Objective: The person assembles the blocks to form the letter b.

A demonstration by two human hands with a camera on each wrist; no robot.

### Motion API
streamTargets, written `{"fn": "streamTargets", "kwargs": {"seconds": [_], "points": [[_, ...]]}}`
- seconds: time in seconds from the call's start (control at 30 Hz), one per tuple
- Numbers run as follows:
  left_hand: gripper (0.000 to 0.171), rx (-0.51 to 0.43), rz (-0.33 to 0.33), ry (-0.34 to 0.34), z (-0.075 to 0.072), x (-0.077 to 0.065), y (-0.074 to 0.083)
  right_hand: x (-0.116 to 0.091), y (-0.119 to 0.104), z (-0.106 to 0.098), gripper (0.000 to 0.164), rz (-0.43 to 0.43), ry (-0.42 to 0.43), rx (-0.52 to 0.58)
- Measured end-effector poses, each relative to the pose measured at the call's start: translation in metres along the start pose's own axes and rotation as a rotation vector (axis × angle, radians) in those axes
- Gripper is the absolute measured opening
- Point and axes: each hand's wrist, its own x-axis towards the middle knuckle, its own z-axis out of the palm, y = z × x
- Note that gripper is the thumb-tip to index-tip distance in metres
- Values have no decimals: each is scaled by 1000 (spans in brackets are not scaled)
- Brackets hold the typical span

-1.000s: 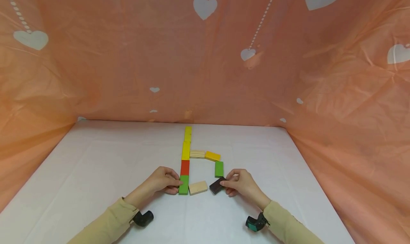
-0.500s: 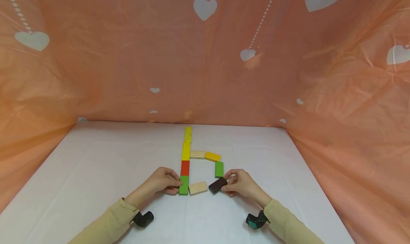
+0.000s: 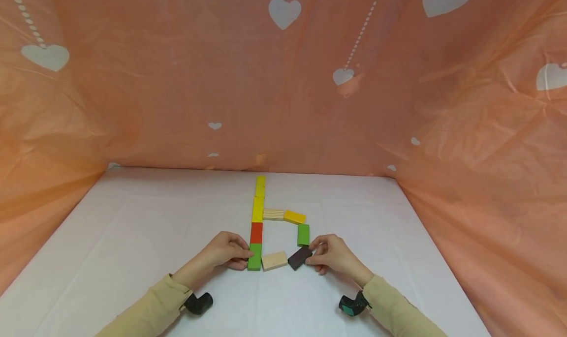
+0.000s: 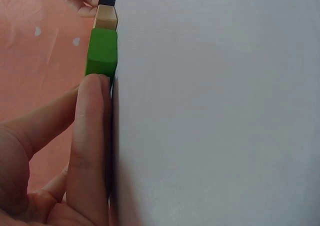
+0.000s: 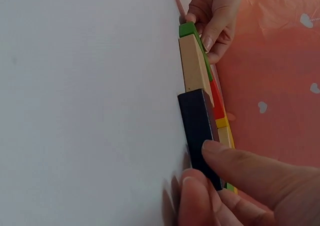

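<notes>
My left hand holds the near green wooden block by its left side, thumb tip over the top. In the left wrist view a finger meets the end of that block. My right hand grips a dark brown block, lying slanted, its thumb on the top face and a fingertip at the side in the right wrist view. Between them lies a pale block, its right end close to the dark one's left end. Another green block stands just behind the dark one.
Beyond the near green block, a red block and two yellow blocks run away in a line. A striped wood block and an orange-yellow block branch rightward. An orange curtain surrounds the white tabletop.
My right hand has shifted the dark block slightly left, closer to the pale block. My left hand stays at the near green block.
</notes>
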Motion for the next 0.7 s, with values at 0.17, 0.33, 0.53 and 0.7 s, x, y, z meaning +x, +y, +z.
{"fn": "streamTargets", "kwargs": {"seconds": [0.17,0.33,0.53,0.7], "points": [[24,9,6,-2,0,0,0,0,2,1,30,2,14,-11],[23,4,14,-9,0,0,-1,0,2,2,29,6,27,-16],[23,-5,9,-6,0,2,-2,1,1,3,28,0,33,-22],[23,-7,10,-4,0,2,-2,1,1,1,29,-1,18,-25]]}}
